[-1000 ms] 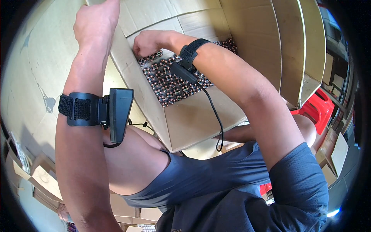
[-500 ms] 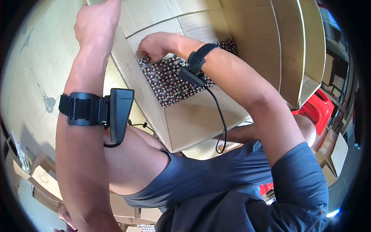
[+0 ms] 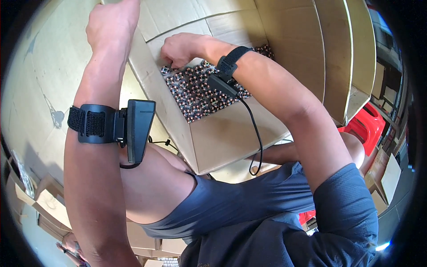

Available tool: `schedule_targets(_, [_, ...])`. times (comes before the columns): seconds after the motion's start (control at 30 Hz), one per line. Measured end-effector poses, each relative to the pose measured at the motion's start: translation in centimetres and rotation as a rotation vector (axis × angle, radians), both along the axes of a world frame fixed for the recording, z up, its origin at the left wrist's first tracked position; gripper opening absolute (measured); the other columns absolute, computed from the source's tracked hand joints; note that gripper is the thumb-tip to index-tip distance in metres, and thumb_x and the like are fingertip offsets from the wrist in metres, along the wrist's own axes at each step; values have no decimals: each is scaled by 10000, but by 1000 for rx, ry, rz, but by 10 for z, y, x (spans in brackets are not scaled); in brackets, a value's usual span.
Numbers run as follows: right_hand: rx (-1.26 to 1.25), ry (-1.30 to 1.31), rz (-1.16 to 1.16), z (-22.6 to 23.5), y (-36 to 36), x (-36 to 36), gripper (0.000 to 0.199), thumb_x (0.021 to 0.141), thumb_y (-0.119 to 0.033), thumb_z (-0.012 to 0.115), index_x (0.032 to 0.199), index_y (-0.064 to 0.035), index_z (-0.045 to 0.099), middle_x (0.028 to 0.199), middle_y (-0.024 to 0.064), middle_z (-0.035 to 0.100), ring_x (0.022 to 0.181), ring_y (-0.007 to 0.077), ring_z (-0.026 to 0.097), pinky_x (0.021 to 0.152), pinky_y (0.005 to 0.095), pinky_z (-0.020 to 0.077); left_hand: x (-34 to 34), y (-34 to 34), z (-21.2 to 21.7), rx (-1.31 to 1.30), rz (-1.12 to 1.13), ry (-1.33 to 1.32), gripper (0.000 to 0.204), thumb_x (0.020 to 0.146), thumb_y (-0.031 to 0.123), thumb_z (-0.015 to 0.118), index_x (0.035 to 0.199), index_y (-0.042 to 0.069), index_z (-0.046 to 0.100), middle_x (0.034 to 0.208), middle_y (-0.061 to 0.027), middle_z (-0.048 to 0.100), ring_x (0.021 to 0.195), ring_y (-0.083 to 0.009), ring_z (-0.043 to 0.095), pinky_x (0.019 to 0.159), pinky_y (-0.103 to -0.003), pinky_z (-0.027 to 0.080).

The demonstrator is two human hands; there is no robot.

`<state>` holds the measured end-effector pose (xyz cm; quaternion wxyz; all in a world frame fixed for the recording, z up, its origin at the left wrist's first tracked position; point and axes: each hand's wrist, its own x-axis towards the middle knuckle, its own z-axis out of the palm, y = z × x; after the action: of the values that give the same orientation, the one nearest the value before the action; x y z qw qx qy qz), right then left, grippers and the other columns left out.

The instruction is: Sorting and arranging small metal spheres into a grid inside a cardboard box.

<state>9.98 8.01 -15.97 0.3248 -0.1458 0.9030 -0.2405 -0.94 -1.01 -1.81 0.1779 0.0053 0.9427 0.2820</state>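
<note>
An open cardboard box (image 3: 231, 138) sits in front of me, its bottom covered with several small round metal parts (image 3: 195, 91) packed side by side. My left hand (image 3: 113, 24) grips the top edge of the box's left wall. My right hand (image 3: 180, 49) is down inside the box at its far left corner, fingers curled and touching the round parts there; what they hold is hidden. A black device (image 3: 138, 129) is strapped to my left forearm, and a black band with a cable (image 3: 255, 133) is on my right wrist.
Tall cardboard flaps (image 3: 338, 58) rise on the right of the box. A red plastic stool (image 3: 369, 124) stands beyond them. More cardboard boxes (image 3: 44, 204) lie on the floor at lower left. My knees and dark shirt fill the lower view.
My right hand has slid along the parts toward the far left corner of the box. The left hand stays on the wall.
</note>
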Motion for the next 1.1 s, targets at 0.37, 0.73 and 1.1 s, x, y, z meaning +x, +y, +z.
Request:
schedule_targets(0.37, [5,-40,9,3,-1,-11,206,747,-165,645,900,-81,753,923,169,716,870,353,672,748,446,527,-6,-6,-3,48,3,-41,647,770,412,658,1193,-70,572,1175,-195,639,1083,-289,611,944,-366,458])
schedule_targets(0.73, [-27,-127,-15,0,0,-13,240,699,-224,710,889,-83,750,868,142,721,859,325,677,756,422,526,-5,-2,3,2,3,-13,632,757,430,664,1167,-49,609,1163,-194,659,1082,-297,627,953,-365,463])
schedule_targets(1.1, [-89,-96,-69,-5,17,-4,237,704,-178,666,916,-98,736,884,146,713,830,351,659,736,437,512,-4,0,5,-4,-6,-59,675,757,430,654,1201,-72,572,1206,-213,632,1120,-306,608,971,-371,455])
